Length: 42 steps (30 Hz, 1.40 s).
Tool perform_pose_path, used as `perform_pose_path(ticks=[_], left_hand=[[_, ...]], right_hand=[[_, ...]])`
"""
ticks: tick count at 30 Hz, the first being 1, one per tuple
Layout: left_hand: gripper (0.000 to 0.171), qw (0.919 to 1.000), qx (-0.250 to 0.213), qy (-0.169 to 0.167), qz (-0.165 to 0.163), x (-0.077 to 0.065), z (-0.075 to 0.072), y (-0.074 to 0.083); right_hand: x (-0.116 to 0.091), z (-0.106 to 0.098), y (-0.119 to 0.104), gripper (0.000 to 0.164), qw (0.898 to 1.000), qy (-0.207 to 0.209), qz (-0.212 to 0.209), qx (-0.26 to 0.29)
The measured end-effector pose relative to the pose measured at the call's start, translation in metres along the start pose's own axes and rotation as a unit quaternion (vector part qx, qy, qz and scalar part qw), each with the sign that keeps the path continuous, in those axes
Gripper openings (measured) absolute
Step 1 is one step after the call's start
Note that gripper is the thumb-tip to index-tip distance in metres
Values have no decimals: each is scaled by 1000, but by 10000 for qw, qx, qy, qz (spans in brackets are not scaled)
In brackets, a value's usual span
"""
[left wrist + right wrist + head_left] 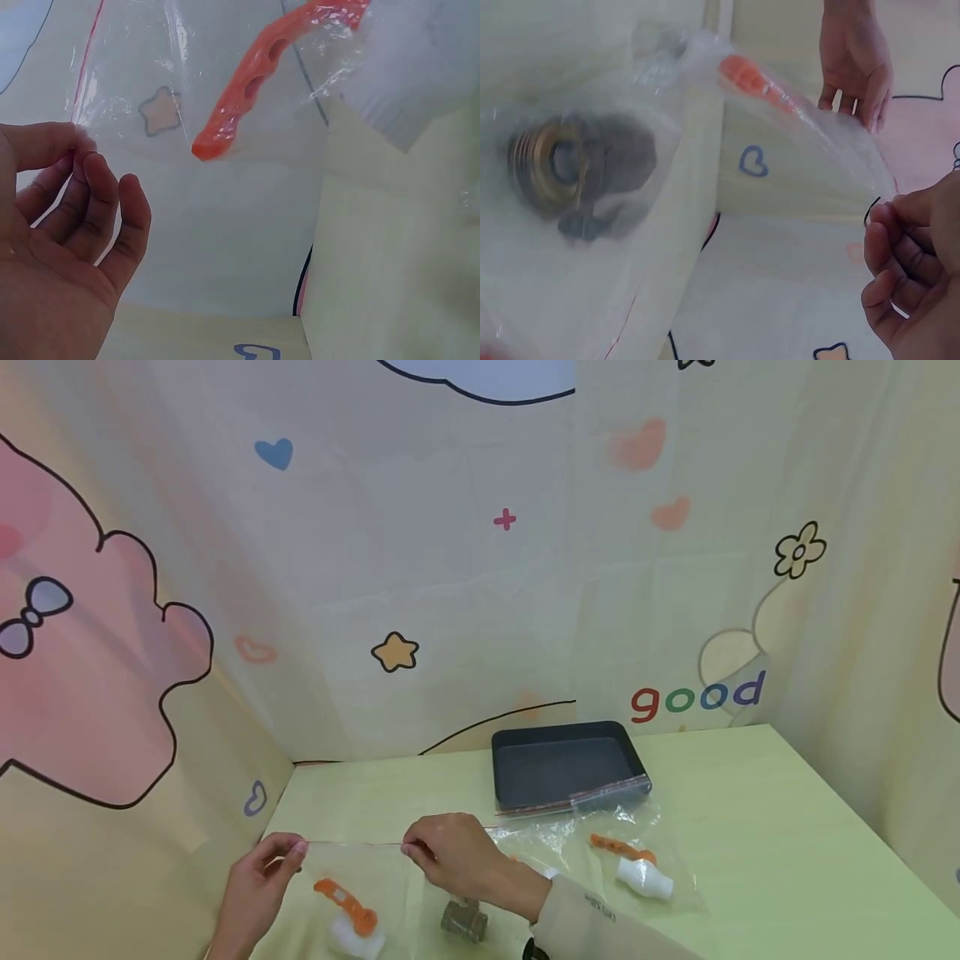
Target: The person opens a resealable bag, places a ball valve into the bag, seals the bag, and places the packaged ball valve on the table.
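Note:
A clear zip bag [382, 868] with a red seal line hangs between my two hands at the front left of the table. Inside it are an orange handle [347, 906] and a white plastic fitting [357, 938]. My left hand [258, 885] pinches one top corner between thumb and forefinger; in the left wrist view the other fingers curl loosely. The opposite top corner is pinched by my right hand [461, 856]. Below my right wrist lies a brass-coloured metal fitting [562, 161], in a clear bag in the right wrist view.
A dark rectangular tray [570, 768] stands at the back of the table. Another zip bag [675, 835], holding an orange handle and a white fitting, overlaps its front right corner. Further clear plastic lies partly hidden behind my right forearm. Printed curtains [450, 568] enclose the table's back and left.

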<state>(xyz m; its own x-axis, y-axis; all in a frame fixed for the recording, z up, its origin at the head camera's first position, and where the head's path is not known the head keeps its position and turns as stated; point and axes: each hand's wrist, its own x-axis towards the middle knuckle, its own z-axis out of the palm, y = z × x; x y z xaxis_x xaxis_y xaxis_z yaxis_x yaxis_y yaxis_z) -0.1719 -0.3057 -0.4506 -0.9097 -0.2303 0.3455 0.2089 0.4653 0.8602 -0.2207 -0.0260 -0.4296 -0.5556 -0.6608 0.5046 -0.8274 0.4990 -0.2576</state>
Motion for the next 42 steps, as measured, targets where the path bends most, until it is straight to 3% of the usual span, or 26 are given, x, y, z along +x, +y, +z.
perform_pose_path(ticks=[6, 11, 21, 25, 33, 42], left_hand=[[10, 9970, 760, -134, -2, 14, 11, -8], [6, 9931, 1128, -322, 5, 25, 19, -20], [6, 9888, 1387, -545, 49, 42, 28, -40], [7, 9845, 1597, -722, -85, 45, 33, -51], [10, 9799, 1775, -914, -42, 46, 38, -64], [13, 9791, 1800, -951, 15, 45, 37, -60]], right_hand=[[11, 10, 23, 13, 9984, -200, 385, -350], [16, 20, 40, 14, 9961, -485, 610, -426], [26, 40, 58, 14, 9910, -755, 920, -611], [28, 48, 62, 15, 9865, -1026, 1130, -588], [22, 59, 73, 14, 9769, -1431, 1392, -766], [13, 43, 81, 12, 9784, -1304, 1429, -723]])
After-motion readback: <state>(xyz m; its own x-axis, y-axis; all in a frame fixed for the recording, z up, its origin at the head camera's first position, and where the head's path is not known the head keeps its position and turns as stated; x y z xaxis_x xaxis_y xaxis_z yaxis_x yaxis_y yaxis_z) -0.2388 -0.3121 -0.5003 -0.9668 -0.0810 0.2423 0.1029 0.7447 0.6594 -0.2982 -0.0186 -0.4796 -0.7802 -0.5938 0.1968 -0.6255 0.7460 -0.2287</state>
